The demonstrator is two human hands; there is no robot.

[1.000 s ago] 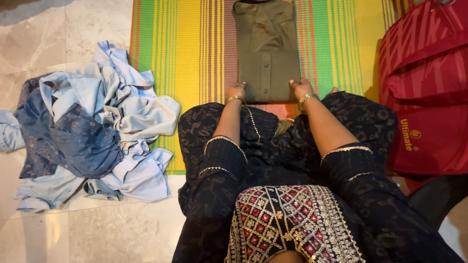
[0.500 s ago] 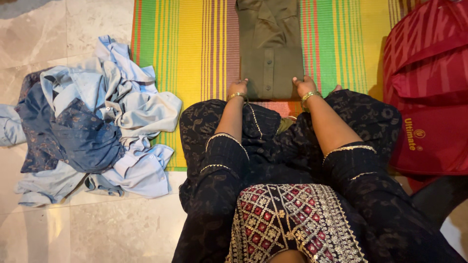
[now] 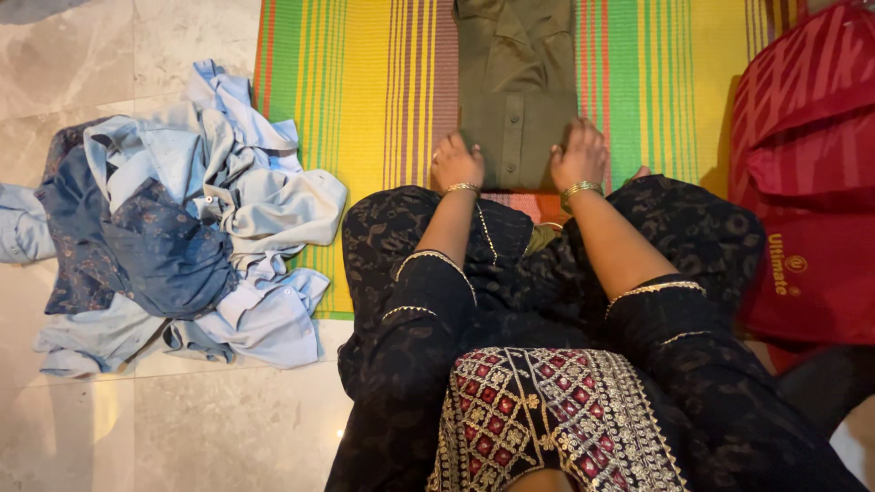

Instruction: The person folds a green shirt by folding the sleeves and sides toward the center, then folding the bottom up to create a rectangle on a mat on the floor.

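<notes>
Olive-green cloth, a buttoned shirt folded into a narrow strip, lies lengthwise down the middle of the striped mat. The person sits cross-legged at the mat's near edge, both hands on the shirt's near hem. The left hand sits at the hem's left corner, fingers curled over the edge, though I cannot tell whether its grip actually pinches the cloth. The right hand rests on the hem's right corner with fingers spread flat, pressing rather than pinching.

To my eye this is the stage of folding where the sides are already turned in and the length is about to be doubled over. That would call for taking hold of both near corners evenly and carrying the hem away toward the collar end of the mat, keeping the edges square.

Left of the mat, on the marble floor, a crumpled heap of blue shirts lies unfolded. A red bag stands against the mat's right side.
</notes>
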